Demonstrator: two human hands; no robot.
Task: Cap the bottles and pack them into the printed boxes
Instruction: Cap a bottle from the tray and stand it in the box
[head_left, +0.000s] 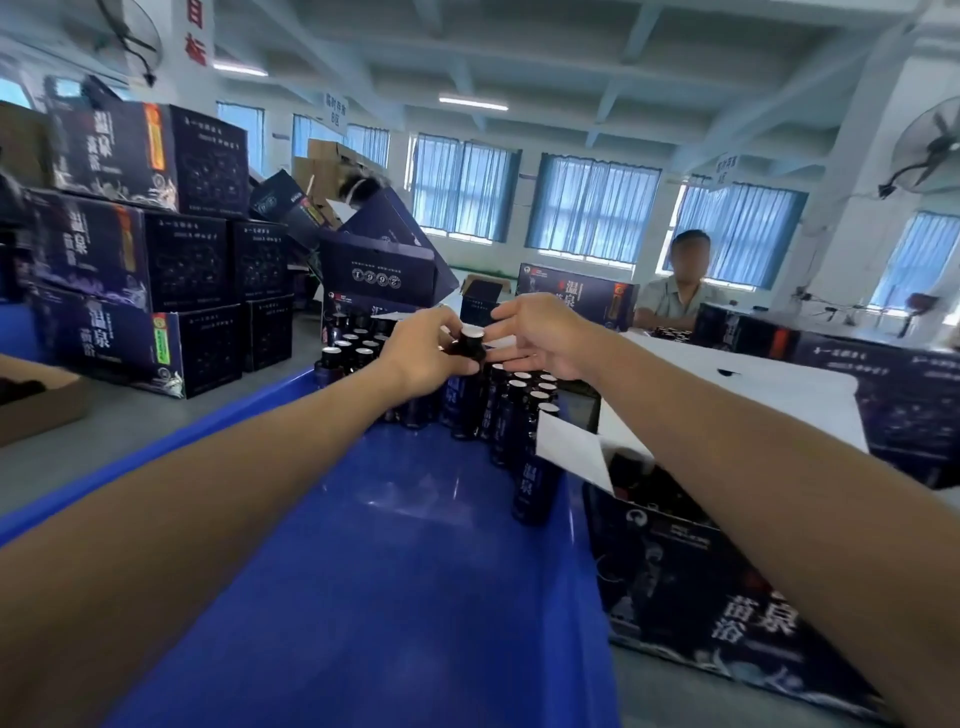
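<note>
Head view: a bottle held up for capping over the tray's far end.

The left hand (426, 349) curls round the neck of a dark cylindrical bottle (470, 347), holding it over the far end of the long blue plastic tray (363, 571), probably to steady it for capping. The right hand (540, 338) hovers just beside the bottle's white-topped cap, fingers loosely spread (contact cannot be made out). More dark capped bottles (522, 410) stand clustered along the tray's right edge, handy for the open dark printed cardboard box (701, 582) just outside that edge, where they will presumably be packed.
</note>
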